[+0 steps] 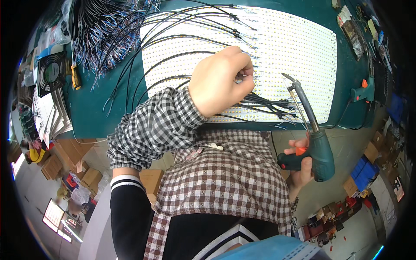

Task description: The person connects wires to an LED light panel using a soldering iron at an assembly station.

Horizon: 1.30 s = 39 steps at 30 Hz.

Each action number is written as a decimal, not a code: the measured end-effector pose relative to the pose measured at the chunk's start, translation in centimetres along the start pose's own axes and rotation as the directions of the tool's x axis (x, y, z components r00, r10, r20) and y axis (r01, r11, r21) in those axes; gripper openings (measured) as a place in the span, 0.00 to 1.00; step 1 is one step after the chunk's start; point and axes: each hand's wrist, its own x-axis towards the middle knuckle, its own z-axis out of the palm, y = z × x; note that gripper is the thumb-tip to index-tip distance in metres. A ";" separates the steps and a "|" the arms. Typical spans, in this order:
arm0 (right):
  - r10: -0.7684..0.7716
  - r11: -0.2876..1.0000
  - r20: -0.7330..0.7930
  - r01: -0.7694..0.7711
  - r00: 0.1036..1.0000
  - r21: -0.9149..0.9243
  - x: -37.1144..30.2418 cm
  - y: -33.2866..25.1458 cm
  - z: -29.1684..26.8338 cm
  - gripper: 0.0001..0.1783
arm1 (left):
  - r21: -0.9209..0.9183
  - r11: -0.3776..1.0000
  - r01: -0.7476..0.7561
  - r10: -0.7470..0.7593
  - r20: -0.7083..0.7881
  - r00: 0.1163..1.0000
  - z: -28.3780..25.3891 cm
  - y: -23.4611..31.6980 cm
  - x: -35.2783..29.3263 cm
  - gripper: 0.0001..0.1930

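Observation:
My left hand (221, 82) is over the middle of a white panel of LED strips (299, 52), thumb and fingers pinched together. A bit of something dark shows inside the pinch, too covered to name. Black cables (182, 54) with thin stripped wires at their ends lie across the panel, and some pass beneath this hand. To the right, below the panel's near edge, my right hand (302, 171) is wrapped round the handle of a dark green soldering gun (323, 156) with an orange trigger. Its bent metal tip points up and left, over the panel's right part.
A thick bundle of black cables (104, 30) lies at the far left of the green table (95, 115). Near it are a black fan (52, 73) and a yellow-handled screwdriver (76, 78). Another green tool (363, 92) rests at the right edge. Cardboard boxes (91, 180) stand on the floor.

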 end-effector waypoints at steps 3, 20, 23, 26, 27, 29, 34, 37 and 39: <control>0.019 1.000 0.008 -0.019 1.000 -0.013 0.0 -0.2 0.1 0.29 | 0.019 1.000 0.001 -0.001 0.025 1.000 -0.1 -0.1 0.4 0.03; 0.113 0.992 0.115 -0.107 0.987 -0.061 -0.6 -0.2 -0.2 0.35 | -0.057 0.998 -0.009 0.012 0.052 0.999 -0.1 -0.2 0.6 0.03; 0.132 0.991 0.116 -0.127 0.984 -0.052 -0.6 -0.2 -0.2 0.35 | -0.029 1.000 -0.010 0.011 0.054 0.998 -0.1 0.0 0.6 0.03; 0.128 0.990 0.112 -0.121 0.985 -0.071 -0.6 -0.3 -0.1 0.35 | 0.008 1.000 -0.017 0.016 0.051 0.999 0.0 0.0 0.5 0.03; 0.140 0.989 0.111 -0.133 0.984 -0.070 -0.6 -0.4 -0.1 0.35 | 0.018 1.000 -0.024 0.023 0.045 0.999 0.0 0.0 0.5 0.03; 0.152 0.987 0.109 -0.145 0.982 -0.071 -0.5 -0.7 0.2 0.35 | 0.024 1.000 -0.010 0.009 0.053 0.999 0.0 0.2 0.5 0.03; 0.174 0.985 -0.018 -0.174 0.985 -0.012 -0.4 -1.0 1.0 0.26 | 0.001 1.000 -0.009 0.009 0.045 0.999 0.0 0.1 0.4 0.03; 0.156 0.986 0.082 -0.150 0.984 -0.078 -0.8 -0.5 0.1 0.35 | -0.009 1.000 -0.002 0.003 0.042 0.999 -0.1 0.1 0.4 0.03; 0.169 0.984 0.074 -0.163 0.983 -0.078 -1.0 -0.6 0.1 0.35 | -0.030 1.000 0.004 -0.003 0.056 0.998 -0.1 0.1 0.4 0.03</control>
